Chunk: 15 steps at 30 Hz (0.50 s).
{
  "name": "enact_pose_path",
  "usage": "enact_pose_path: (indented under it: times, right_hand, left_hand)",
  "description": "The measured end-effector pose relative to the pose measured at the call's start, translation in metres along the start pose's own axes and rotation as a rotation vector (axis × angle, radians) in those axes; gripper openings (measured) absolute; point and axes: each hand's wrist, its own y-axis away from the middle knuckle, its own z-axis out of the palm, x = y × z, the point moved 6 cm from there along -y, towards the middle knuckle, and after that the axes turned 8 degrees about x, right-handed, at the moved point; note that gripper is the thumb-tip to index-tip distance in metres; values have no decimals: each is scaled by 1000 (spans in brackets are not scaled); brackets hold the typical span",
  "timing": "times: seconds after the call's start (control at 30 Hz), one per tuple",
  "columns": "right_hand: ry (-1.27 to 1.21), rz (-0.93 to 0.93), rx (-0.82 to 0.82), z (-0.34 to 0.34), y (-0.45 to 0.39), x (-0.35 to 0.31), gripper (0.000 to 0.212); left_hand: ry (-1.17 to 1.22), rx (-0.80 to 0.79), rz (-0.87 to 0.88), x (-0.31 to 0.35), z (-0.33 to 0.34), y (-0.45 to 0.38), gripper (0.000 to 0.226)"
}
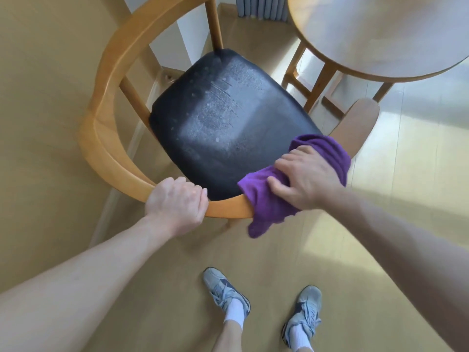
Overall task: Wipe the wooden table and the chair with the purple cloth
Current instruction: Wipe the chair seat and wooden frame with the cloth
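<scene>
Below us, in the head view, our left hand point(176, 205) grips the curved wooden rail of the chair point(106, 138), its fingers point(200, 196) curled over the top edge. Just to the right along that same rail, our right hand point(308, 180) presses down on the purple cloth point(264, 207), fingers spread and lightly bent over it. The cloth is bunched under the palm; it drapes over the rail end, one corner hanging toward the floor point(291, 250), and it touches the near corner of the black seat point(228, 123). Pale smears mark the seat's middle. At upper right stands the round wooden tabletop point(380, 34), well apart from the cloth. Our sneakers point(225, 290) stand below.
</scene>
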Motion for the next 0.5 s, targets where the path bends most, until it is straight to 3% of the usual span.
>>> enact_pose_path:
  times: [0.13,0.23,0.3,0.37,0.5]
  right_hand:
    - [-34,325,178,-4,1,17,41]
    - [-139,631,309,-2,15,-14,31]
    - [-159,725,319,7,20,-52,28]
    - [-146,677,301,14,19,-89,28]
    - [-103,247,261,13,17,-97,29]
  left_hand:
    - [11,14,-7,-2,2,-1,54]
    - [12,12,13,0,0,0,53]
    - [16,7,21,1,1,-2,53]
    - [8,23,30,2,-1,-2,50]
    - [-23,-1,74,4,0,-4,43]
